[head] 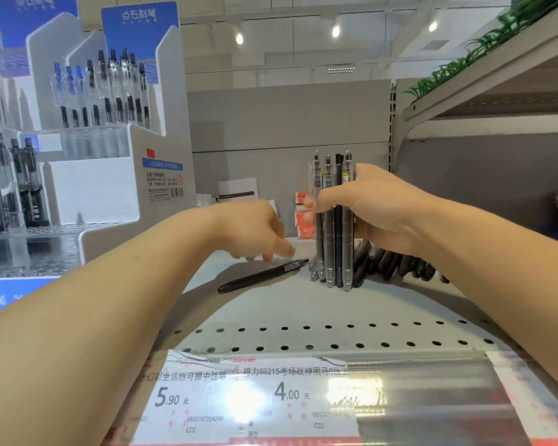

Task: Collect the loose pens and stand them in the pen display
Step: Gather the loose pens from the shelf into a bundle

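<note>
My right hand [372, 209] is wrapped around a bundle of pens [334, 220], about 4 showing, held upright with their lower ends resting on the grey shelf [303, 307]. Just behind that bundle, under my right wrist, a pile of dark pens [397, 263] lies on the shelf. Left of the bundle, almost touching its base, 1 black pen [263, 275] lies flat and slanted, its clip end nearest the bundle. My left hand [255, 230] hovers over that pen's clip end with fingers curled down, fingertips close above it, holding nothing that I can see. The pen display [110, 130] stands well to the left of the bundle, white with a blue header card, pens upright in its tiers. Price labels [248, 397] reading 5.90 and 4.00 line the shelf's front edge, nearer me than the bundle.
</note>
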